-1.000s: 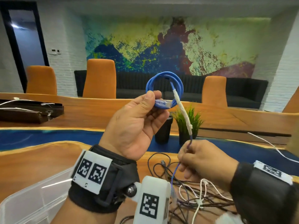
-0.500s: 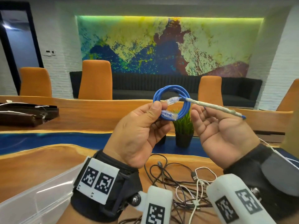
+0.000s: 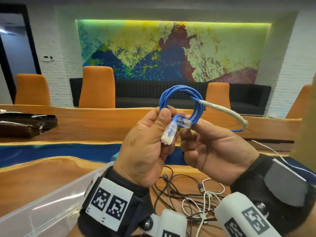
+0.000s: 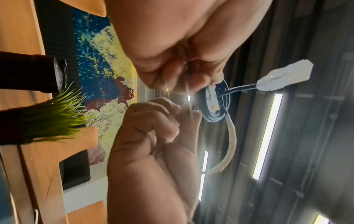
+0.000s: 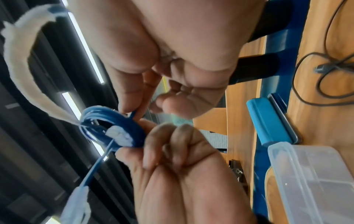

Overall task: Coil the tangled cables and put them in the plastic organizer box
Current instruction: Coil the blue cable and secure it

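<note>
while both hands pinch it, the smooth blue cable [image 3: 181,101] forms round loops.

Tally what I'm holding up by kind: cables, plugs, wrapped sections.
blue cable: 1
clear plugs: 2
white wrapped section: 1
Total: 4

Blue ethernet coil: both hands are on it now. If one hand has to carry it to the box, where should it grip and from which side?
Probably the bottom of the blue coil, where the left hand and right hand pinch it beside the two clear plugs. All loops bunch there, so one pinch from below, thumb across the bundle, should keep them together. Avoid the white-wrapped tail: it arcs free to the right.
</note>
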A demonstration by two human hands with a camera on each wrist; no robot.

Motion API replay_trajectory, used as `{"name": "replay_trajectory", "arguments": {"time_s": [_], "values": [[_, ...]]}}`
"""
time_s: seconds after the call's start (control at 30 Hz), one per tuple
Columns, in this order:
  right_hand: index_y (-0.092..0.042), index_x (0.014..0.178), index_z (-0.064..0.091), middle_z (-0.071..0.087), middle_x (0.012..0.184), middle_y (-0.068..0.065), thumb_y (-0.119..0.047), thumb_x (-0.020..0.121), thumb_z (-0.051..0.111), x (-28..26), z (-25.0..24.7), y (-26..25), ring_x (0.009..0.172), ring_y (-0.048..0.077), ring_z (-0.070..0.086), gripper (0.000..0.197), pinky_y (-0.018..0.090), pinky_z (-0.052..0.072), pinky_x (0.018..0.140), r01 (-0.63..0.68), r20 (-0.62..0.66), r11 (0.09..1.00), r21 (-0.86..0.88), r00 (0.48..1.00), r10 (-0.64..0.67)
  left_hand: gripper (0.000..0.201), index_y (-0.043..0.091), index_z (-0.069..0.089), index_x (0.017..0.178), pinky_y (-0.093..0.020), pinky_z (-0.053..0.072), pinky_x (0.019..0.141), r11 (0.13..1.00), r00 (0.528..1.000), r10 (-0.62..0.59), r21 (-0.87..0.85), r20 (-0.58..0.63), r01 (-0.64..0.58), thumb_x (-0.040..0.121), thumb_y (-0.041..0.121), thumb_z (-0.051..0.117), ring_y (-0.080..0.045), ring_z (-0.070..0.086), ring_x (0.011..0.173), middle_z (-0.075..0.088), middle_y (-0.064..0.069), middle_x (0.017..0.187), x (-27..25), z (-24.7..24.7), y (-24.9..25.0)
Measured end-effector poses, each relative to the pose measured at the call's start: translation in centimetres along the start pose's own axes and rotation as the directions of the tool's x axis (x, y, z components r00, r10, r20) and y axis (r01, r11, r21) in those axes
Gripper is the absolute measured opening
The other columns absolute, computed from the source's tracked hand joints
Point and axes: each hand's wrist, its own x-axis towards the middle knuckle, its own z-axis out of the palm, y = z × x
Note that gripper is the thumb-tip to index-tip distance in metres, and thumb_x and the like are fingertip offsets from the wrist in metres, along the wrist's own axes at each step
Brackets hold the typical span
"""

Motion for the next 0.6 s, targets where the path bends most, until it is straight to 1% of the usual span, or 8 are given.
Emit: {"name": "replay_trajectory", "arguments": {"time_s": [0.07,0.17,0.27,0.37,0.4,0.43,0.5,0.6], "values": [[-0.016,0.099,0.072,0.058,0.081,0.001,-0.028,0.063,0.087,0.0,-0.4,0.0,0.065,0.011,0.047,0.04,0.022,0.047,0.053,0.006,0.039,1.0,0.009,0.999,-0.006,0.046,-0.004,0.05,0.122,-0.017,0.028,0.043,0.999,0.999,0.036,-0.001,0.023,-0.036,0.096,0.034,0.048,-0.005,0.046,0.048,0.072,0.001,0.088,-0.2,0.4,0.0],[-0.016,0.106,0.07,0.062,0.083,0.001,-0.023,0.08,0.072,-0.3,-0.5,0.1,0.07,0.012,0.049,0.027,0.024,0.05,0.058,-0.016,0.018,0.994,-0.11,1.0,0.018,0.027,0.006,0.055,0.104,-0.018,0.045,0.045,0.997,0.996,0.08,0.009,0.037,-0.08,0.095,0.029,0.044,-0.009,0.058,0.054,0.073,-0.003,0.09,-0.2,0.7,-0.2],[-0.018,0.095,0.076,0.067,0.093,0.01,0.002,0.08,0.064,-0.8,-2.3,0.4,0.072,0.017,0.058,0.028,0.031,0.052,0.062,-0.113,-0.27,0.887,-0.447,0.963,-0.014,0.017,0.01,0.058,0.098,-0.019,0.052,0.052,0.984,0.987,0.151,0.1,-0.048,-0.146,0.098,0.022,0.046,-0.012,0.066,0.062,0.071,-0.003,0.082,0.3,0.1,0.0],[-0.012,0.103,0.069,0.065,0.109,0.019,0.006,0.092,0.05,-2.0,-4.3,-0.5,0.082,0.023,0.059,0.029,0.034,0.053,0.065,-0.109,-0.636,0.82,-0.562,0.691,-0.344,0.016,0.011,0.061,0.103,-0.019,0.055,0.055,0.934,0.962,0.233,0.309,-0.144,-0.18,0.101,0.021,0.049,-0.016,0.07,0.067,0.071,-0.001,0.077,1.0,-1.5,-0.3],[-0.012,0.106,0.067,0.064,0.107,0.018,-0.003,0.097,0.05,-2.8,-3.8,-1.2,0.082,0.024,0.06,0.021,0.032,0.053,0.063,-0.059,-0.632,0.771,-0.634,0.614,-0.472,0.016,0.013,0.062,0.105,-0.019,0.055,0.056,0.906,0.955,0.254,0.383,-0.152,-0.18,0.101,0.022,0.05,-0.018,0.071,0.069,0.072,0.0,0.078,1.2,-1.9,-0.5],[-0.011,0.105,0.066,0.065,0.1,0.017,-0.016,0.098,0.053,-3.6,-2.8,-1.9,0.08,0.025,0.061,0.015,0.03,0.052,0.059,-0.007,-0.547,0.679,-0.734,0.599,-0.585,0.015,0.015,0.063,0.105,-0.02,0.056,0.058,0.873,0.951,0.274,0.452,-0.146,-0.182,0.101,0.023,0.05,-0.019,0.071,0.07,0.073,0.0,0.079,1.3,-2.2,-0.8],[-0.009,0.088,0.069,0.067,0.077,0.013,-0.042,0.088,0.059,-4.6,0.2,-3.0,0.069,0.024,0.065,0.034,0.029,0.054,0.051,0.13,-0.219,0.427,-0.895,0.705,-0.674,0.014,0.018,0.063,0.105,-0.022,0.057,0.06,0.803,0.948,0.296,0.568,-0.115,-0.182,0.101,0.024,0.051,-0.021,0.072,0.074,0.073,-0.002,0.085,1.3,-2.4,-1.4],[-0.009,0.072,0.072,0.069,0.063,0.008,-0.062,0.073,0.063,-3.7,4.6,-3.2,0.056,0.021,0.067,0.054,0.035,0.056,0.051,0.091,0.017,0.138,-0.986,0.885,-0.464,0.016,0.016,0.064,0.107,-0.027,0.059,0.063,0.709,0.944,0.328,0.667,-0.027,-0.228,0.101,0.024,0.052,-0.021,0.072,0.075,0.072,-0.007,0.086,0.8,-1.9,-2.1]]}}
